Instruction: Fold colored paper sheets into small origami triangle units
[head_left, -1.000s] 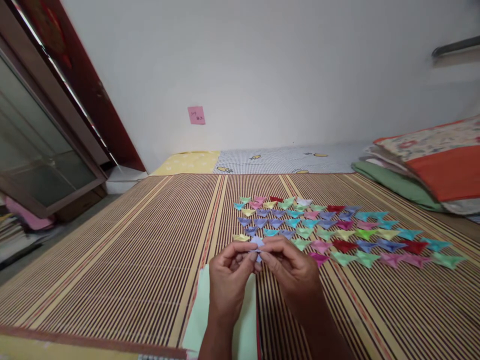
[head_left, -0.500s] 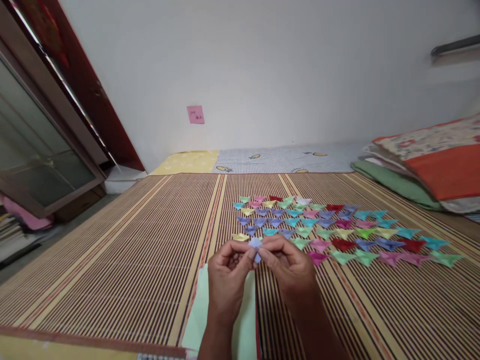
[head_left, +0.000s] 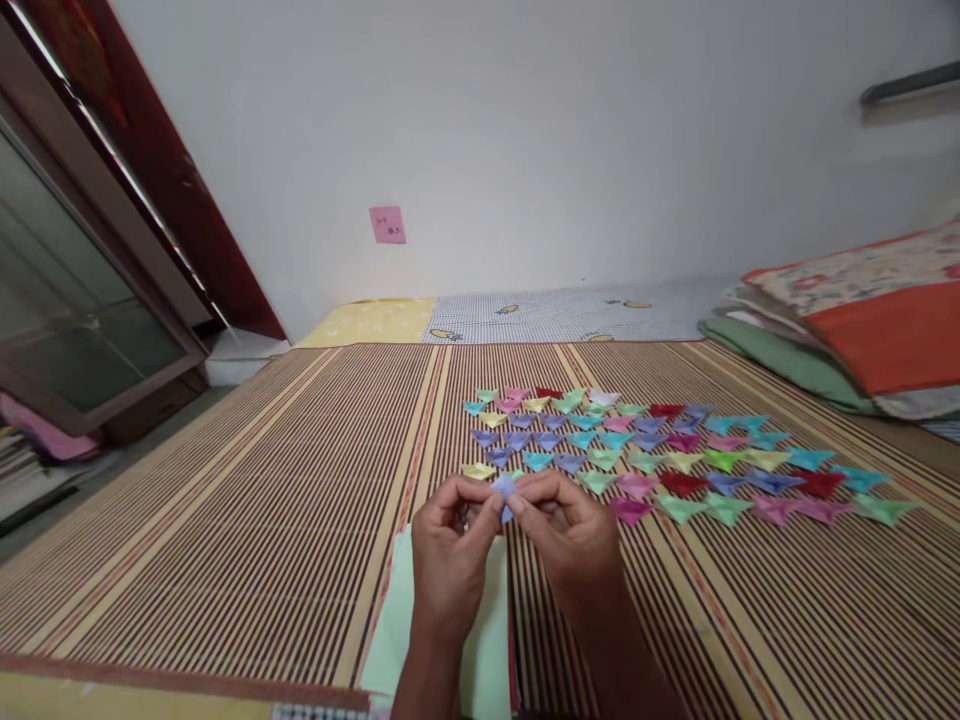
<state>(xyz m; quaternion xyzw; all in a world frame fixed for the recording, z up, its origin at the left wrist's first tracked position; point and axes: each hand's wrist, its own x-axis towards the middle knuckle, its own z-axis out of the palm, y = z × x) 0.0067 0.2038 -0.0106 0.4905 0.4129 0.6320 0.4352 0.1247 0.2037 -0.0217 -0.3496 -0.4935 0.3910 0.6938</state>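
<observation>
Between my two hands is a small folded piece of light purple paper (head_left: 505, 486), pinched at its sides. My left hand (head_left: 448, 540) grips its left side with thumb and forefinger. On the other side, my right hand (head_left: 571, 530) pinches the paper in the same way, fingers curled. The thumbs cover part of it. Just beyond and to the right, rows of small folded paper boats (head_left: 682, 484) in many colours lie on the striped mat. Under my left wrist rests a pale green sheet of paper (head_left: 491, 620), partly hidden by the arm.
The striped bamboo mat (head_left: 225, 520) covers the bed. Folded bedding (head_left: 885, 340), orange and green, is piled at the right. A pink note (head_left: 388, 225) sticks to the white wall (head_left: 562, 150). A glass-panelled cabinet door (head_left: 82, 290) stands at the left.
Both thumbs have shifted slightly on the purple paper, and less of its lower part shows. The whole view has moved a little; the paper boats lie as before.
</observation>
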